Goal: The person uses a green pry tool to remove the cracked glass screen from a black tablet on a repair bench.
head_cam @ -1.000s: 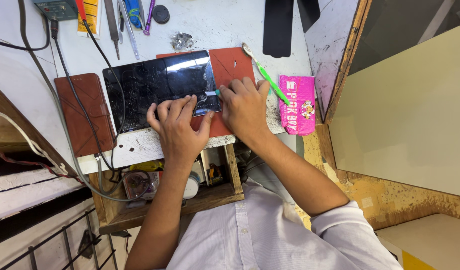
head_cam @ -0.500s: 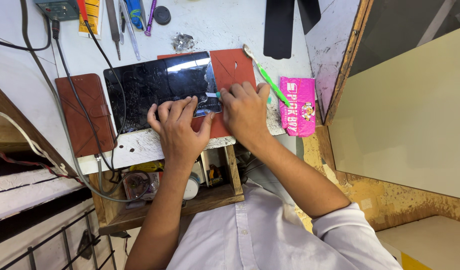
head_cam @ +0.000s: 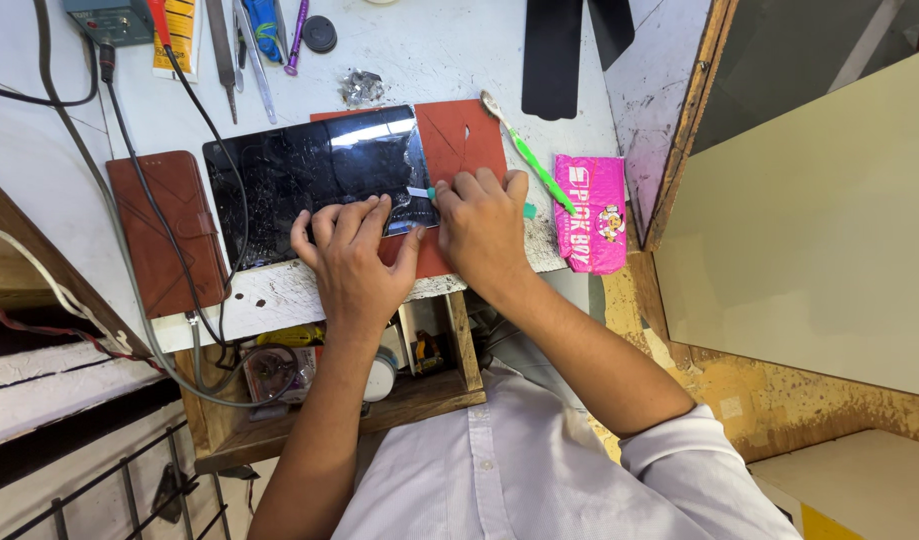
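Pressing left hand [head_cam: 354,262] flat on cracked glossy tablet [head_cam: 314,175]; right hand [head_cam: 482,232] pinching thin pick [head_cam: 419,192].

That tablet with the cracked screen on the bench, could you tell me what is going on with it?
A person has the cracked tablet lying flat on a red mat on the white workbench. The left hand presses down on its near edge, while the right hand works a small teal tool at the right edge. A brown case lies beside it.

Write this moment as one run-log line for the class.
left hand: flat on cracked tablet | right hand: pinching small pale tab at tablet's edge | under: red mat | beside: brown case, pink packet
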